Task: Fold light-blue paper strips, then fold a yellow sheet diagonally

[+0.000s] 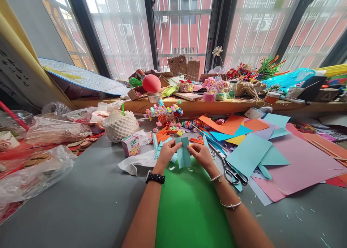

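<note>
Between my two hands is a small light-blue paper strip (184, 157), held upright with a crease down its middle. My left hand (168, 153) pinches its upper left edge, the wrist wearing a black dotted watch band. On the other side, my right hand (201, 153) grips the upper right edge, with bracelets on that arm. Below them lies a green mat (189, 204). Folded light-blue paper pieces (158, 147) sit just beyond my left hand. Black-handled scissors (231, 174) rest to the right of my right hand.
Light-blue sheets (249, 154) lie on a large pink sheet (303, 168) at right. At left stand a small carton (131, 145) and a net-wrapped coconut (121, 126) with a green straw. A wooden ledge (187, 106) behind carries craft flowers (210, 85) and a red balloon (151, 83).
</note>
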Action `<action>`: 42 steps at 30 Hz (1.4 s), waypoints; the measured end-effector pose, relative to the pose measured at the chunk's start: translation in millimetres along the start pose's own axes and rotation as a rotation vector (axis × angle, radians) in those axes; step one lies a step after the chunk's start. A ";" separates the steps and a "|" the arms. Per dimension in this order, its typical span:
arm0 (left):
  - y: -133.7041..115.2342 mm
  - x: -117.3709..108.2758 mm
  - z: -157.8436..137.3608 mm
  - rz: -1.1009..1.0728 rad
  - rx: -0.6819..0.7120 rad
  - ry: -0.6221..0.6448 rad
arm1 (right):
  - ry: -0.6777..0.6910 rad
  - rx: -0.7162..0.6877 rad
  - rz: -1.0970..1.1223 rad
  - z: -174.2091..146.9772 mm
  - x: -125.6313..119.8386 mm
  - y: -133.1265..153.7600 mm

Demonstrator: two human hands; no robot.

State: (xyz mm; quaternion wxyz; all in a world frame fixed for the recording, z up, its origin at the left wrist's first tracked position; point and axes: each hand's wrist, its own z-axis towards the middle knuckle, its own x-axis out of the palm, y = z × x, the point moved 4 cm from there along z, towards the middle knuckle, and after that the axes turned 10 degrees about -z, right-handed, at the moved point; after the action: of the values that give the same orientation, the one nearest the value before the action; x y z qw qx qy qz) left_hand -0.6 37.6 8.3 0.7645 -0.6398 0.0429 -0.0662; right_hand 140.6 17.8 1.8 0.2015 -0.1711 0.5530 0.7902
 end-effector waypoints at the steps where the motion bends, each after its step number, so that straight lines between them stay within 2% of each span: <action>1: 0.3 0.7 -0.3 0.026 0.009 0.007 | -0.070 0.008 0.008 -0.5 -2.3 0.0; 4: 0.6 3.8 -1.6 0.084 0.021 0.036 | -0.218 0.029 0.022 -2.8 -7.0 0.1; 9: 1.1 8.0 -3.1 0.125 -0.004 0.049 | -0.287 0.008 -0.001 -5.7 -8.3 4.8; 15: -0.7 13.8 -5.1 -0.066 -0.108 0.016 | -0.372 -0.167 -0.211 -10.3 -9.8 16.7; 22: 1.8 8.2 -5.1 -0.192 -0.152 -0.092 | -0.297 -0.382 -0.445 -11.4 -4.8 19.5; 28: 4.0 6.4 -4.4 -0.271 -0.151 -0.107 | -0.263 -0.434 -0.543 -11.5 -3.2 22.0; 38: 3.2 8.7 -6.8 -0.357 -0.215 -0.050 | -0.276 -0.480 -0.584 -10.4 -1.5 19.4; 42: 7.1 8.7 -3.9 -0.352 -0.172 -0.017 | -0.280 -0.492 -0.574 -11.2 -0.3 19.9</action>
State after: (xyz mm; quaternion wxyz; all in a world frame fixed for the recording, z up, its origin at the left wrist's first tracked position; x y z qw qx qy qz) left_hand 7.7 33.7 0.8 0.6842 -0.7008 -0.0705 -0.1893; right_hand 131.3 1.1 14.3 0.4404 -0.2523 0.2444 0.8263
